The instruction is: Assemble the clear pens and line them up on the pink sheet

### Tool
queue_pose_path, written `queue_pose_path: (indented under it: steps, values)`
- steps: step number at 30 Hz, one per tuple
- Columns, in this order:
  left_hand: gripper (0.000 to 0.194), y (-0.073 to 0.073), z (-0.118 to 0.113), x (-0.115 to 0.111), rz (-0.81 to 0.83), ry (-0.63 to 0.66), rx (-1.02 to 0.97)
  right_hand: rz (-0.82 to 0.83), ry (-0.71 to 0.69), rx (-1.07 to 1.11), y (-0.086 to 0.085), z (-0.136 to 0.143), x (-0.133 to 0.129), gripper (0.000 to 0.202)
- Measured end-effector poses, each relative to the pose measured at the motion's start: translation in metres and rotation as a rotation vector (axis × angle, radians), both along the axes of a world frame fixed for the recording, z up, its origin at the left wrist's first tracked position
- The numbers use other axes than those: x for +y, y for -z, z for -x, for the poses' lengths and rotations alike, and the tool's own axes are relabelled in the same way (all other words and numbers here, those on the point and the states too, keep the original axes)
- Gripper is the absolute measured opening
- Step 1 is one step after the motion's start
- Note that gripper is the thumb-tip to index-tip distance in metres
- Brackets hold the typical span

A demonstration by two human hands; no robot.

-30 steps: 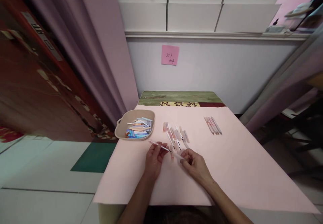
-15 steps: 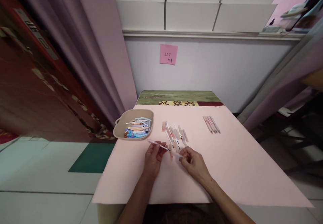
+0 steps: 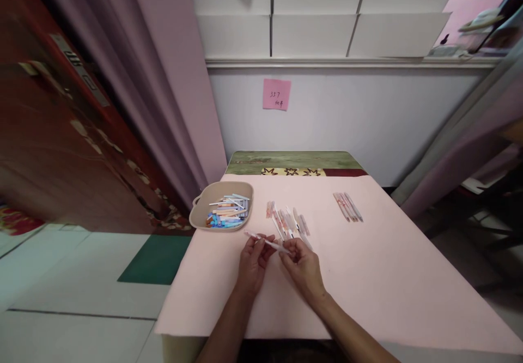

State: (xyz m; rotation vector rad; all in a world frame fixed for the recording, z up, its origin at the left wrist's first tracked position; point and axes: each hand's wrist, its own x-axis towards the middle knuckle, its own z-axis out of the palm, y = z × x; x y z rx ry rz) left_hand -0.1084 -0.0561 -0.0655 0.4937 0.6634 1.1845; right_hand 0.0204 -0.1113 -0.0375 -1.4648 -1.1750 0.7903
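A slim white and pink pen (image 3: 254, 236) slants across the front of the table, its rear end pointing up to the left. My left hand (image 3: 251, 262) grips it with thumb and fingers closed round the barrel. Pinched in my right hand (image 3: 303, 265) is a translucent whitish pen cap (image 3: 280, 248), which is over the pen's tip end; whether it is fully seated is hidden by my fingers. Just beyond both hands lie loose pen parts (image 3: 286, 222), among them pinkish caps and thin barrels with dark tips.
At the left edge stands a beige basket (image 3: 199, 213) with many blue, white and orange pen parts. Several pinkish pens (image 3: 348, 207) lie side by side at the right. A pink cloth (image 3: 368, 281) covers most of the table, and a wall rises behind it.
My right hand has moved left towards my left hand, bringing the cap onto the pen's dark tip, which no longer shows. The view has shifted slightly.
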Motion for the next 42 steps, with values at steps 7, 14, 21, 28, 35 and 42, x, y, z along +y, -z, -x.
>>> queue_pose_path:
  steps: [7,14,21,28,35,42]
  values:
    - [0.022,0.0006,0.0014,0.0001,-0.009,-0.016,-0.012,-0.007,0.016,-0.066,0.0065,-0.0015,0.0072,0.02]
    - [0.022,-0.0012,0.0003,-0.0014,-0.022,-0.021,-0.013,-0.031,0.002,-0.181,0.0004,-0.002,0.004,0.015]
    - [0.02,-0.0026,0.0011,-0.003,-0.04,-0.001,0.007,0.097,-0.066,-0.127,0.0003,-0.0028,0.005,0.048]
    - [0.022,-0.0005,0.0007,-0.0016,-0.034,-0.001,0.009,0.024,-0.033,-0.201,0.0026,-0.0044,0.0023,0.026]
    - [0.02,-0.0036,0.0005,-0.0026,-0.031,0.003,0.0,0.027,-0.024,-0.234,-0.0003,-0.0034,0.0015,0.028]
    - [0.024,-0.0044,0.0002,-0.0033,-0.031,0.013,0.014,0.042,-0.039,-0.287,-0.0009,-0.0028,0.0002,0.028]
